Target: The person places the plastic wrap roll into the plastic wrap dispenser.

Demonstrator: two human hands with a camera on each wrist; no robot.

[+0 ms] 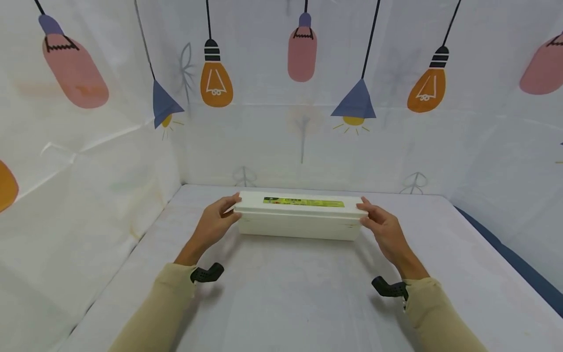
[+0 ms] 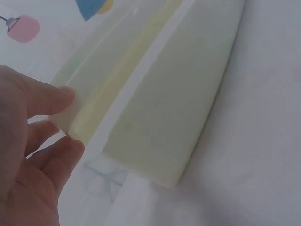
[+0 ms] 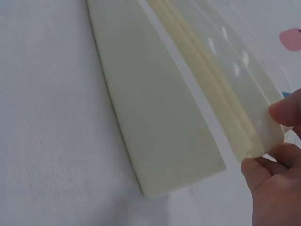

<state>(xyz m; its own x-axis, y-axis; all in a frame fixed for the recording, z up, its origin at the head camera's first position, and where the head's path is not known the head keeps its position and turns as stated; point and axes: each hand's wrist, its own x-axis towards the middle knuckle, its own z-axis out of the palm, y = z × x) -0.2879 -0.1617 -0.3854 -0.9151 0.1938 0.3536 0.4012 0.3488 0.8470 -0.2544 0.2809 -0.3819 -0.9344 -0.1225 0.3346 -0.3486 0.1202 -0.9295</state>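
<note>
A long white box (image 1: 299, 228) with a pale lid (image 1: 290, 210) lies crosswise towards the back of the table. A yellow-green printed label (image 1: 303, 202) runs along the top of the lid. My left hand (image 1: 214, 223) pinches the lid's left end between thumb and fingers. At the opposite end, my right hand (image 1: 389, 235) grips the lid the same way. Both wrist views reveal a gap along the side between the lid (image 2: 110, 87) and the box body (image 2: 162, 113). The inside of the box is hidden.
A white cloth covers the table (image 1: 299, 298). Behind it and at the left hangs a white sheet (image 1: 264, 146) printed with lamps and bulbs. Dark strap-like pieces (image 1: 207, 273) sit at both wrists, by the beige sleeves (image 1: 162, 298).
</note>
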